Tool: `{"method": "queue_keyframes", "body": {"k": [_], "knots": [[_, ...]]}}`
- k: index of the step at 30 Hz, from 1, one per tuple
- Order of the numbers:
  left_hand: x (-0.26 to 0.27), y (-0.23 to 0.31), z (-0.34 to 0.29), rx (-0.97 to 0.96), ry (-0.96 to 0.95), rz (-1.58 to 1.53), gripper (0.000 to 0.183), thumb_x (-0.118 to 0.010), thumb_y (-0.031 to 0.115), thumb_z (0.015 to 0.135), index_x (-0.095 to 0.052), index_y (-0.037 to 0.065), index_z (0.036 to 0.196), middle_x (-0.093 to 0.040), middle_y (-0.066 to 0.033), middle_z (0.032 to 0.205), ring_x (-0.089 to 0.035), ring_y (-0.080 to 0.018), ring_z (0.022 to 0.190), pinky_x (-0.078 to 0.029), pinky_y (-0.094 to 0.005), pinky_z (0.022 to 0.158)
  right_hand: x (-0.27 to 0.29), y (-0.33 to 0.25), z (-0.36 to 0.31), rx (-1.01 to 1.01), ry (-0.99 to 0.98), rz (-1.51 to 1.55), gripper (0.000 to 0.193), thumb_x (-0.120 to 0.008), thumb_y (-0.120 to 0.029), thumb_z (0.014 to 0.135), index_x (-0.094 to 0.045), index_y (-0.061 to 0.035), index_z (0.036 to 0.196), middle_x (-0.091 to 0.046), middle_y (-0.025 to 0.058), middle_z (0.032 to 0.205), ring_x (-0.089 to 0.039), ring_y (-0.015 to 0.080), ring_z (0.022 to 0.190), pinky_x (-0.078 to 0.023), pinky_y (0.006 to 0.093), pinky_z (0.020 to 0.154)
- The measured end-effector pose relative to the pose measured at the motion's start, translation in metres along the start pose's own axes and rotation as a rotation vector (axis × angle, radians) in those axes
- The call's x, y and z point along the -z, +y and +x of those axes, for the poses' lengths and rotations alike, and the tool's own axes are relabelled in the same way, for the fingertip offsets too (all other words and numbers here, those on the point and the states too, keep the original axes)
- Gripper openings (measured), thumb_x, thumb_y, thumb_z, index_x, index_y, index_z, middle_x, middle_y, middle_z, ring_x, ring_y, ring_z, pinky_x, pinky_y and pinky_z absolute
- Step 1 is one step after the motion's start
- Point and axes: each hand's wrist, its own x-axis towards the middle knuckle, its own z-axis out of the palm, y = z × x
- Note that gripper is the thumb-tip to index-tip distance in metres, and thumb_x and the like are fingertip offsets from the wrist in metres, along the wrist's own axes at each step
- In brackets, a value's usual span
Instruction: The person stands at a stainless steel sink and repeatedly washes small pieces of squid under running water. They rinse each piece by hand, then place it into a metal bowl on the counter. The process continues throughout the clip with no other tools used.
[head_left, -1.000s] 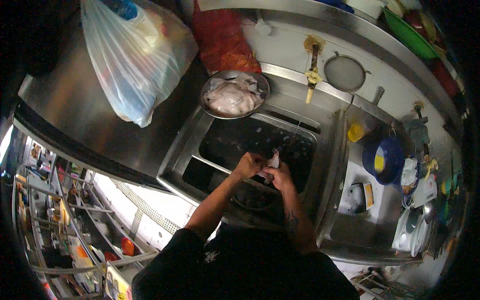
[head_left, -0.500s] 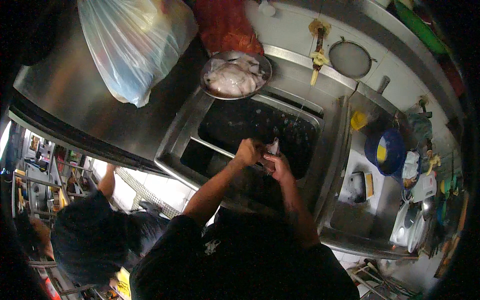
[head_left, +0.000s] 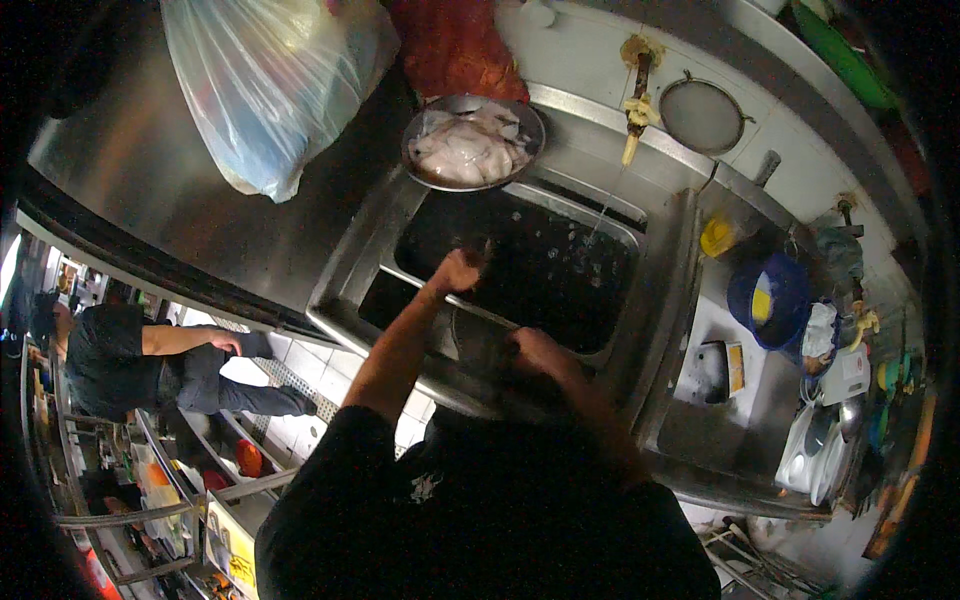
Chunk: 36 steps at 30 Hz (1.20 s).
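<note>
My left hand (head_left: pixel 460 271) is over the left part of the dark, water-filled sink basin (head_left: pixel 520 265), its fingers curled closed; whatever they hold is hidden in shadow. Lower and closer to my body, my right hand (head_left: pixel 537 350) is at the near rim of the basin, its fingers dark and blurred. Beyond the basin, a round metal bowl (head_left: pixel 412 165) stands on the sink's far left corner, heaped with pale, wet pieces that look like squid (head_left: pixel 470 150). A thin stream of water runs from the tap (head_left: pixel 632 140) into the basin.
A full plastic bag (head_left: pixel 275 100) lies on the steel counter at left, beside a red mesh sack (head_left: pixel 455 50). A strainer (head_left: pixel 702 115) hangs on the wall. At right, a second sink holds a blue bowl (head_left: pixel 770 300). Another person (head_left: pixel 120 350) stands at far left.
My hands, together on a small pale piece before, are now apart; the left moved left, the right toward my body. The piece no longer shows. The other person moved farther off and turned.
</note>
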Motion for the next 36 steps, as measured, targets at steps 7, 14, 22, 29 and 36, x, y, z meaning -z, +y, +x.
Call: {"method": "queue_keyframes", "body": {"k": [7,14,22,29,36], "knots": [[-0.098,-0.051,0.014,0.046,-0.03,0.03,0.014,-0.055,0.011,0.083,-0.062,0.004,0.094,-0.062,-0.0072,0.083,-0.056,-0.015,0.076,-0.045,-0.0303,0.067,0.013,0.096,0.02,-0.415,0.624,0.037,0.03,-0.071,-0.023,0.073,-0.065,-0.0004,0.092,-0.066,0.015,0.081,-0.064,0.0247,0.077,-0.05,0.0363,0.068],[-0.12,0.093,0.023,0.12,-0.324,-0.714,0.024,-0.054,0.006,0.089,-0.061,0.004,0.112,-0.064,-0.003,0.101,-0.057,-0.0119,0.09,-0.047,-0.0291,0.078,0.085,0.066,-0.019,-0.244,0.813,0.927,0.025,-0.072,-0.025,0.081,-0.066,-0.0045,0.093,-0.064,0.0034,0.076,-0.06,0.0119,0.069,-0.048,0.0252,0.056],[-0.089,0.134,0.015,-0.02,-0.322,-0.583,0.021,-0.057,0.001,0.087,-0.061,-0.001,0.108,-0.066,-0.0054,0.096,-0.06,-0.0138,0.088,-0.048,-0.027,0.078,0.097,0.046,-0.021,-0.003,0.81,0.777,0.021,-0.071,-0.023,0.082,-0.066,-0.0037,0.088,-0.063,-0.0012,0.075,-0.054,0.0068,0.061,-0.044,0.0218,0.053],[-0.05,0.155,0.008,0.124,-0.434,-0.227,0.022,-0.069,0.007,0.078,-0.064,-0.004,0.097,-0.067,-0.0098,0.088,-0.062,-0.0139,0.077,-0.05,-0.0292,0.07,0.088,0.036,-0.01,0.04,0.665,0.346,0.02,-0.063,-0.02,0.088,-0.065,0.0,0.091,-0.061,0.0005,0.069,-0.051,0.0084,0.057,-0.043,0.0246,0.053],[-0.051,0.129,0.005,0.128,-0.58,-0.464,0.02,-0.061,0.005,0.081,-0.065,-0.003,0.098,-0.067,-0.0098,0.087,-0.063,-0.0157,0.073,-0.051,-0.0309,0.067,0.08,-0.001,-0.013,-0.126,1.364,0.198,0.039,-0.075,-0.034,0.076,-0.063,-0.0002,0.091,-0.064,0.0094,0.075,-0.059,0.0198,0.062,-0.047,0.0311,0.059]]}}
